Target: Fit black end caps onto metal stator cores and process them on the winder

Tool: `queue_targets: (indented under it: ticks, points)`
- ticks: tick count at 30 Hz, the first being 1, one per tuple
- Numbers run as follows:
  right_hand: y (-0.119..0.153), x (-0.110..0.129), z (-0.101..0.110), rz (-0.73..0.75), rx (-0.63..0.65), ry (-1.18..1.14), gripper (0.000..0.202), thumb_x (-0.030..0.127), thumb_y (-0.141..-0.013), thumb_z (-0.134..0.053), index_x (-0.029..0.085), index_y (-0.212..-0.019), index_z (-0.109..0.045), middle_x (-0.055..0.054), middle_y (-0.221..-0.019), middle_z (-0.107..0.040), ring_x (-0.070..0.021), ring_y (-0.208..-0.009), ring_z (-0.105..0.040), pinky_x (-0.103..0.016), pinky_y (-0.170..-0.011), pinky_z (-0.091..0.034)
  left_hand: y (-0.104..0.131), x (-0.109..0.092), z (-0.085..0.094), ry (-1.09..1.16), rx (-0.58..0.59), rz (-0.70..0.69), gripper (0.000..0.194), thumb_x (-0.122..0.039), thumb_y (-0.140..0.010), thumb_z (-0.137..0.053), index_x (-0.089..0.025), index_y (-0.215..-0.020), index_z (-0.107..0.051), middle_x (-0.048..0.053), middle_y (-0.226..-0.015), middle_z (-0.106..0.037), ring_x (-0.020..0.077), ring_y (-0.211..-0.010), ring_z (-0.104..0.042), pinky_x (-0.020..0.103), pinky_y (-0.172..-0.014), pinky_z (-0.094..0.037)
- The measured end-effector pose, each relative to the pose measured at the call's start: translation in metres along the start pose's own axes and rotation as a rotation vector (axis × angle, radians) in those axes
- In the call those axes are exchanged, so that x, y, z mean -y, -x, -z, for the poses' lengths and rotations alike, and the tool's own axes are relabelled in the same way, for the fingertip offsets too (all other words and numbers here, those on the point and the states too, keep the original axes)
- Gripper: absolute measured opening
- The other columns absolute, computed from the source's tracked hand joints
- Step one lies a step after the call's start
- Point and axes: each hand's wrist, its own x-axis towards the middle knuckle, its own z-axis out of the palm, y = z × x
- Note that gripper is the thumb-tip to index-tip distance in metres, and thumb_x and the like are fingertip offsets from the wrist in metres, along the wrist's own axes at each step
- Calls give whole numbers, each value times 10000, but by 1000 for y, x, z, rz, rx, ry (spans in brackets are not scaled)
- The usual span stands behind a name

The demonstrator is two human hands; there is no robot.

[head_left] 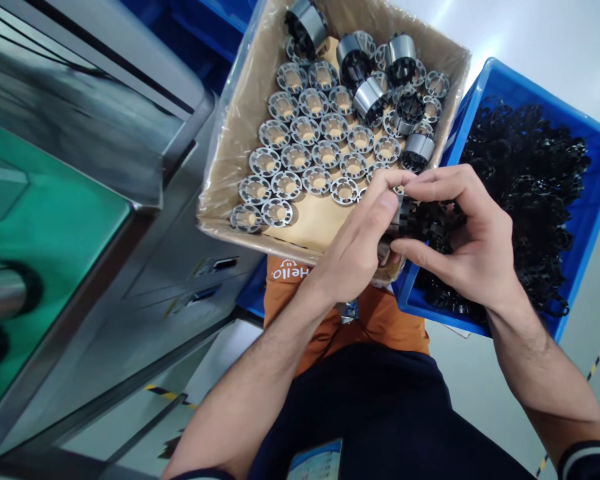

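Observation:
My left hand (357, 247) is closed around a metal stator core (395, 219), over the near right corner of the cardboard box. My right hand (475, 233) curves its thumb and fingers around a black plastic insulator (408, 215) at the right side of that core. Fingers hide much of both parts, so how far they fit together cannot be made out. Bare slotted stator cores (296, 157) stand in rows inside the box (235, 133). Several cores with black plastic on them, such as one stator (369, 100), lie on top at the back and right.
A blue bin (525, 83) heaped with black plastic insulators (530, 173) stands right of the box. To the left is a metal machine with a green surface (70, 220) and a hard corner. Blue crates (215, 17) sit behind the box.

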Motion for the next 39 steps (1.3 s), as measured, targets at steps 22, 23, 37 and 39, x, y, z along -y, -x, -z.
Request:
queue_targets:
  ticks: [22, 23, 37, 39]
  points:
    - [2, -20, 0, 86, -8, -77, 362, 520, -993, -1025, 315, -1256, -885, -74, -1160, -854, -353, -1155, -834, -631, -1100, -746, -4, 8, 5, 196, 68, -105, 582, -815, -1202, -557, -284, -1350, -742, -4, -878, -731, 150, -576, -646, 284, -493, -504]
    - [2, -19, 0, 94, -12, -80, 355, 539, -997, -1019, 320, -1244, -888, -75, -1160, -853, -354, -1160, -833, -641, -1104, -744, -3, 8, 5, 197, 75, -100, 606, -833, -1190, -567, -280, -1370, -742, 1, -877, -733, 154, -572, -650, 287, -490, -504]
    - [2, -15, 3, 72, -64, -123, 404, 633, -1029, -974, 341, -1280, -852, -34, -1100, -851, -277, -984, -847, -502, -906, -769, 8, 5, 5, 74, 158, -187, 538, -767, -1229, -548, -321, -1523, -615, -17, -834, -690, 158, -578, -639, 308, -544, -542]
    - [2, -14, 5, 71, -44, -106, 411, 635, -1003, -1000, 333, -1246, -865, -35, -1086, -847, -285, -1012, -848, -518, -939, -768, 8, 6, 5, 95, 153, -177, 528, -755, -1246, -508, -321, -1529, -613, -31, -779, -672, 158, -539, -625, 305, -531, -531]
